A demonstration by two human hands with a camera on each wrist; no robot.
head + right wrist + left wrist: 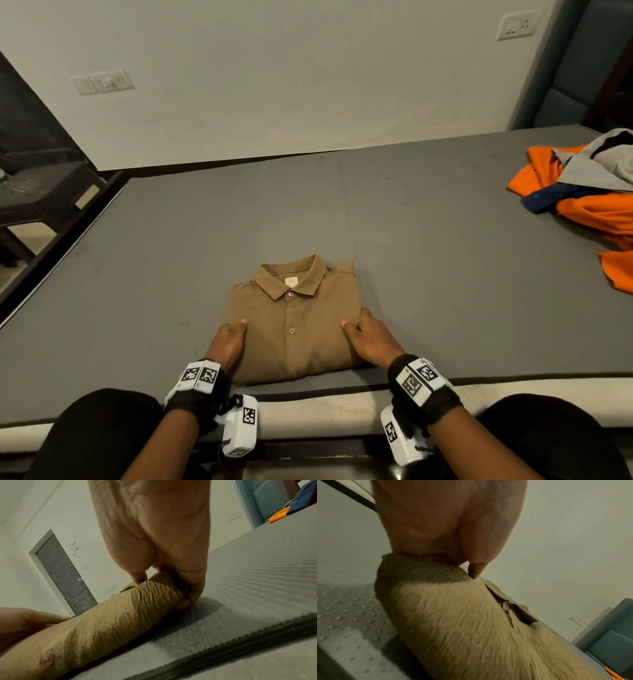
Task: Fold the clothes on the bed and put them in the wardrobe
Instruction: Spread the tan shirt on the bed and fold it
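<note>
Head view shows a brown shirt (294,325) folded into a neat square on the grey bed (445,257). Its collar points away from the person, and its buttons run down the middle. The cloth looks a bit crinkly in the wrist views. The shirt lies close to the near edge of the bed, right in front of the person.

The left hand (227,344) grips the shirt's left side, with the thumb on top and the fingers tucked under the edge. The right hand (371,337) grips the right side the same way. In the right wrist view its fingers (192,596) curl under the fold and touch the bed.

A pile of loose clothes (589,195), orange, blue and grey, sits far off at the right edge of the bed, well apart from the shirt. Much bare grey bed lies between them and behind the shirt. A white wall (308,85) stands at the far edge of the bed. A dark stool (44,195) stands past the left edge.
</note>
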